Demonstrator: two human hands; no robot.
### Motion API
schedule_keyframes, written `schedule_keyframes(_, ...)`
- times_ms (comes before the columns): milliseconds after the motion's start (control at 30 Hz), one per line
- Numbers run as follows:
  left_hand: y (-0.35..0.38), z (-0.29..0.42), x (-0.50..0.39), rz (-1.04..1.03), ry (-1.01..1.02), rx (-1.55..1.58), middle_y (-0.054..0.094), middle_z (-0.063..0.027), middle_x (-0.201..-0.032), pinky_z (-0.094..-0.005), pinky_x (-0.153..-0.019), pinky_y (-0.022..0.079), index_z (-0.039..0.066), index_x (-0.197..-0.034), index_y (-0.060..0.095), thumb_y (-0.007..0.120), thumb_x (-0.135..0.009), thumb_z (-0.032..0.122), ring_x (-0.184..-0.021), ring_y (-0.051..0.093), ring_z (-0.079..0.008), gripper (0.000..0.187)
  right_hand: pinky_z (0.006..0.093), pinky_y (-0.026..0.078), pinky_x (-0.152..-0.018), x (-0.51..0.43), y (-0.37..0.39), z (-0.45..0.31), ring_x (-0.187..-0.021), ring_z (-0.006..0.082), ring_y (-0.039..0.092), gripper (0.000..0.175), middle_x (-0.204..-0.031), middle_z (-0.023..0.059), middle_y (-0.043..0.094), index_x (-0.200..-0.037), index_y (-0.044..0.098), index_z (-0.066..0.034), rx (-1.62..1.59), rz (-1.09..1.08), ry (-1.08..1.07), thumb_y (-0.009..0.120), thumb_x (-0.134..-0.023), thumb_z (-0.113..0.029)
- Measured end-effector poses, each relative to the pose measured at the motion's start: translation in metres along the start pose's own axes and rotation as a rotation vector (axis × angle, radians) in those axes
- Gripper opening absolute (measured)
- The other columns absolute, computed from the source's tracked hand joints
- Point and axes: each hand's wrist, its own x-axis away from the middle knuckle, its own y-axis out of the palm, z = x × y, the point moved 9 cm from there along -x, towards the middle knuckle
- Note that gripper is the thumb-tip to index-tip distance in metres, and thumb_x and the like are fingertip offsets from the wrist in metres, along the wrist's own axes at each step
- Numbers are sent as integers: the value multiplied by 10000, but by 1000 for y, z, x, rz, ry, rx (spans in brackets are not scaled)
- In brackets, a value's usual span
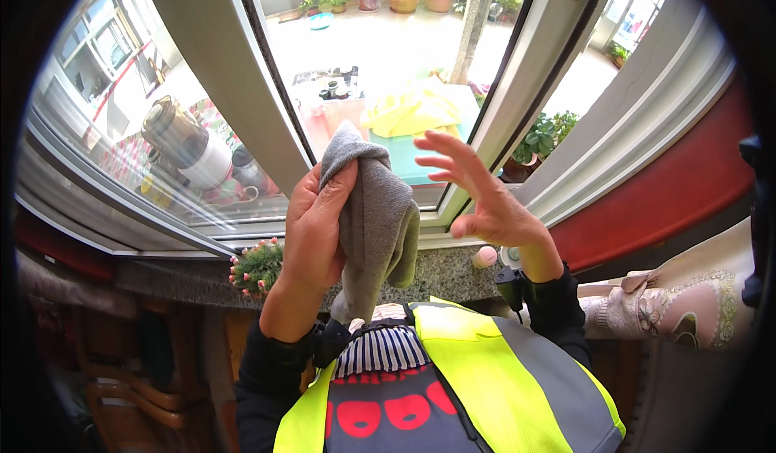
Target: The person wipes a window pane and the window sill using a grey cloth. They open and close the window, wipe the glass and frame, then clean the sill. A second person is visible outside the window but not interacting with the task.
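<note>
A grey cloth (379, 222) hangs folded from my left hand (318, 229), whose thumb pinches it near the top. To its right my right hand (485, 192) is raised with the fingers spread and bent, holding nothing and apart from the cloth. Both hands are in front of a white-framed window (539, 47), above a speckled stone sill (445, 271).
On the sill are a potted plant with pink tips (257, 266), a small pink-topped container (485, 257) and a white round item (510, 256). A curtain (673, 301) hangs at right. Beyond the glass stand a blender-like appliance (182, 141) and a yellow cloth (415, 110).
</note>
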Motion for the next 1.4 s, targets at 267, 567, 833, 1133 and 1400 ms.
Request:
schedule_keyframes(267, -35, 10, -15, 97, 37, -168, 676, -39, -943, -251, -732, 509, 22, -1074, 633, 557, -982, 197, -810, 642, -104, 212, 248, 441, -925, 10, 14, 7, -1063, 138, 571, 278, -1128, 86, 596, -1140, 656, -1, -335, -134, 147, 682, -908, -151)
schedule_keyframes(567, -1, 17, 16, -4, 460, -963, 570, -135, -1192, -357, -945, 453, 12, -1317, 447, 719, -876, 334, -1110, 557, -248, 610, 350, 470, -1002, 16, -3, 24, -1148, 221, 590, 581, -1293, 149, 569, -1383, 433, 39, -992, 180, 384, 606, -923, -270)
schedule_keyframes(833, 22, -6, 8, -224, 245, -765, 625, -159, -1055, -326, -850, 498, -29, -1259, 469, 686, -874, 104, -986, 635, -249, 462, 370, 318, -1100, 2, 28, -2, -1344, 239, 379, 561, -1492, 138, 338, -1343, 520, 7, -514, -65, 173, 735, -876, -215)
schedule_keyframes(1133, 56, 23, 17, -389, 629, -1243, 670, -155, -1110, -374, -870, 504, -7, -1243, 579, 718, -806, 65, -976, 648, -294, 464, 364, 511, -922, 29, -100, -17, -1085, 250, 610, 293, -1186, 187, 621, -1071, 652, 64, -449, 463, -39, 653, -778, 85)
schedule_keyframes(1400, 37, 76, 37, 416, 1422, -1880, 628, -176, -1188, -424, -946, 446, 41, -1142, 654, 720, -839, 230, -1076, 595, -327, 363, 244, 536, -759, 48, -279, 4, -866, 113, 640, 225, -1024, 75, 681, -1142, 634, 6, 33, 1243, -26, 604, -929, -59)
